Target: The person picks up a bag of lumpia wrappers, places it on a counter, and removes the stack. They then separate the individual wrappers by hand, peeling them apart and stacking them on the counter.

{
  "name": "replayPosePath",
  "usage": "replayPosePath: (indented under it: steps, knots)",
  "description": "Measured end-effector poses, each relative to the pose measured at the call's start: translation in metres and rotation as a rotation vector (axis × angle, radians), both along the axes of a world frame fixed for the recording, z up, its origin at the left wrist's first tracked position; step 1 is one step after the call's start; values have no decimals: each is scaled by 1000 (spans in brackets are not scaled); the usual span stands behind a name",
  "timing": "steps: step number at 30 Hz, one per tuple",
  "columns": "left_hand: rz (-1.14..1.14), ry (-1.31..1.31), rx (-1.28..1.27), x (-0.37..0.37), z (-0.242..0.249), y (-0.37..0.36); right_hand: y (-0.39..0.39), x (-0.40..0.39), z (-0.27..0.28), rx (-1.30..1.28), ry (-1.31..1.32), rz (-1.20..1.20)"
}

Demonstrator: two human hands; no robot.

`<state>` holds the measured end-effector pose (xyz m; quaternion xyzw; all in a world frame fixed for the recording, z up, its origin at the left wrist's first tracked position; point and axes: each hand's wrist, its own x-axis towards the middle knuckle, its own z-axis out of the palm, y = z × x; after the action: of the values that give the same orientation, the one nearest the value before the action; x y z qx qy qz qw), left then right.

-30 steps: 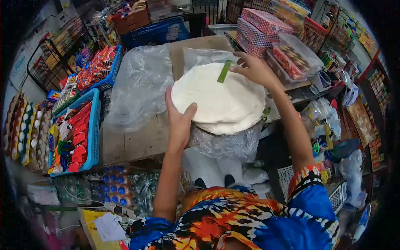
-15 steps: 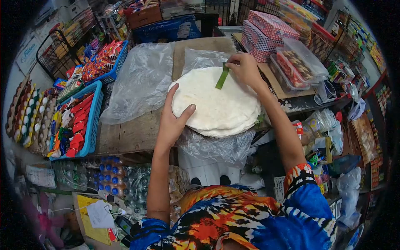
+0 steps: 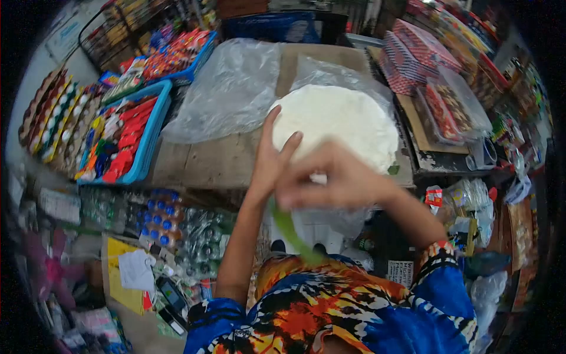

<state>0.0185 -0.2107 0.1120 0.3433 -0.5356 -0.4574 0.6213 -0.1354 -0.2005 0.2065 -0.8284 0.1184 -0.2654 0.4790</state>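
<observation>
A stack of round, flat white sheets (image 3: 342, 118) lies on the wooden table, over clear plastic. My left hand (image 3: 274, 147) rests at the stack's left edge, fingers spread, the thumb over its top. Blurred by motion, my right hand (image 3: 330, 177) is in front of the stack's near edge, its fingers closed on a green strip (image 3: 289, 227) that hangs down toward my shirt. A small green piece (image 3: 394, 169) shows at the stack's right edge.
Clear plastic sheeting (image 3: 230, 88) covers the table's left part. Blue baskets of packets (image 3: 154, 127) and egg trays (image 3: 53, 118) stand at the left. Checkered boxes (image 3: 421, 47) and a clear food container (image 3: 457, 109) are at the right. Bottles (image 3: 162, 215) stand below.
My right hand has moved from the stack's far edge toward my body with the green strip. My left hand stays at the stack's left side. The whole view has shifted.
</observation>
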Motion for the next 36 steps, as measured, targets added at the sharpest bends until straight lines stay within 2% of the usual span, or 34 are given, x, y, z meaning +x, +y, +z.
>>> replayPosePath:
  steps: [1,3,4,6,8,11,13,14,16,17,19,20,21,23,24,25,27,29,31,32,33,35,36]
  knots:
    - [-223,313,33,0,3,9,-21,14,4,122,70,-71]
    - [341,-564,-150,5,-47,-12,-66,55,11,142,148,-63]
    - [184,36,65,-9,-31,-12,-86,80,6,57,154,-30]
    - [115,130,108,-9,-34,-6,-104,128,-5,256,183,22]
    - [126,165,144,-15,-33,3,-119,175,-27,251,260,127]
    - [238,176,22,-27,-46,2,-119,231,-48,326,259,154]
    - [213,91,66,-31,-51,6,-113,256,-54,154,322,27]
    - [268,88,60,-34,-21,23,-111,260,-54,155,324,34]
    - [197,72,133,-26,-26,24,-104,263,-45,-743,256,-222]
    - [112,55,203,-24,-27,23,-101,258,-34,-745,260,-228]
    - [97,1,193,-21,-23,21,-98,243,-13,-739,274,-269]
    - [92,-58,185,-21,-21,21,-109,238,-8,-794,297,-155]
    - [70,-60,183,-21,-11,24,-111,228,-3,-792,306,-176]
    - [66,-254,242,-22,8,36,-115,199,7,-643,287,-9]
    - [-2,-331,217,-20,10,40,-115,183,15,-503,381,54]
    - [-28,-337,218,-23,7,42,-113,161,19,-493,298,88]
    - [-173,118,128,-28,-4,47,-102,110,27,-407,173,89]
    - [-276,119,154,-15,-5,48,-92,57,28,-285,43,49]
    - [-353,-102,248,-4,2,46,-69,1,32,-140,-59,4]
    - [-251,-213,220,-4,1,45,-50,-24,28,-158,-107,-120]
    - [-263,-209,222,-5,6,45,-28,-48,20,-21,-117,-247]
    - [-72,-644,87,-5,22,46,9,-87,-8,237,-128,-391]
    - [-29,-552,39,-11,24,48,23,-102,-26,366,-132,-411]
